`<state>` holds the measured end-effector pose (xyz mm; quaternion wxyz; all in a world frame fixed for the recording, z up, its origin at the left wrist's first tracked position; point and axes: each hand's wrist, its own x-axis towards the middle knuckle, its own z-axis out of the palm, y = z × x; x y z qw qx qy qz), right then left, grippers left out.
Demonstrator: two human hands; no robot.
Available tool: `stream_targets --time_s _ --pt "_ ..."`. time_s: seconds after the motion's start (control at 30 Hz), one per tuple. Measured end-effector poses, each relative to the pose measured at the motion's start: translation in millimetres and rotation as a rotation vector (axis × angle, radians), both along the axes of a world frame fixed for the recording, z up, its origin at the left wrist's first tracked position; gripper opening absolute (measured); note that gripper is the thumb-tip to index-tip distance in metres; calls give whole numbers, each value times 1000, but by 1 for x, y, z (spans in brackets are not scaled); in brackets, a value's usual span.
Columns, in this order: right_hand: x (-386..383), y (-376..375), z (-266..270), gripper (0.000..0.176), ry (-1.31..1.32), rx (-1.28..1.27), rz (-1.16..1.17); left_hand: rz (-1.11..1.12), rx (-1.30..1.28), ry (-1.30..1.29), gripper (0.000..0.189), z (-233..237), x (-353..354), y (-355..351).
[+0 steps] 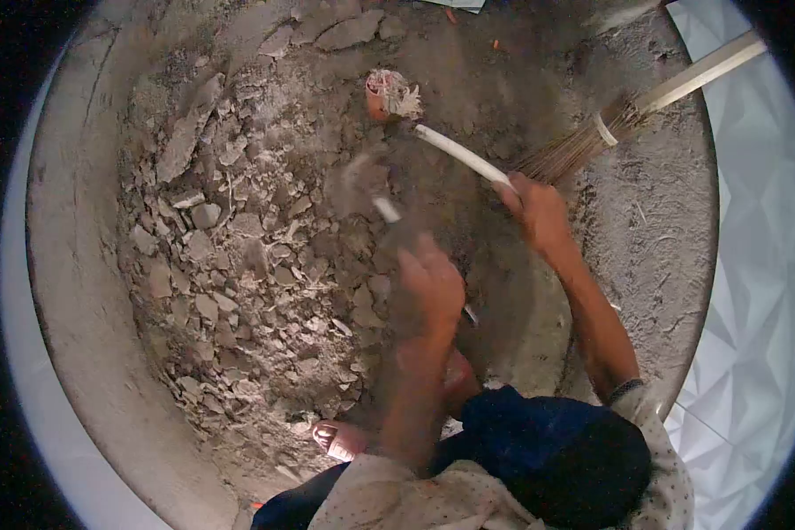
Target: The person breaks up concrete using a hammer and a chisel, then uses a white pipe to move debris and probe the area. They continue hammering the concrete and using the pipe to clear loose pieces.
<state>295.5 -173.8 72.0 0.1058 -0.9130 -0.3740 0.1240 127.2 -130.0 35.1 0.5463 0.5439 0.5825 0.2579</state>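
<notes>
Step in hand, as we judge it: working the hard floor at the right edge of the rubble heap (238,265) with a rod.

- Right hand (539,212), right of the heap, is clenched round the near end of a white rod (459,157). The rod slants up and left, and its far tip lies just beyond the heap's upper right edge.
- Left hand (428,287), at the heap's right edge, is smeared by blur. It looks curled, but we cannot tell whether it grips anything. A pale streak (384,209) sits above it, and we cannot identify it.
- Small orange pot (378,95) with pale scraps in it, just above the heap, near the rod tip.
- Broom (592,141) leans right of the heap, bristles down behind the right hand.
- One foot (337,439) below the heap.

Next move, in our judgement, calls for a steady rod tip and a firm right grip, with loose chips kept clear of the foot.

Surface: grey, dusty concrete floor (609,230), littered with flat broken shards. A curved concrete wall (79,309) rings the heap on the left. Pale patterned tiles (755,291) lie far right, outside the ring.
</notes>
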Motion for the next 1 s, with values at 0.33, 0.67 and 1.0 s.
stream_targets --time_s 0.33,0.67,1.0 --pt "4 -4 -7 27 -31 92 52 -7 -314 -198 41 -15 5 51" --pt "2 -12 -4 24 -24 59 44 158 -532 -427 33 -6 15 37" --pt "8 -19 0 28 -6 55 -28 172 -540 -233 38 26 37 30"
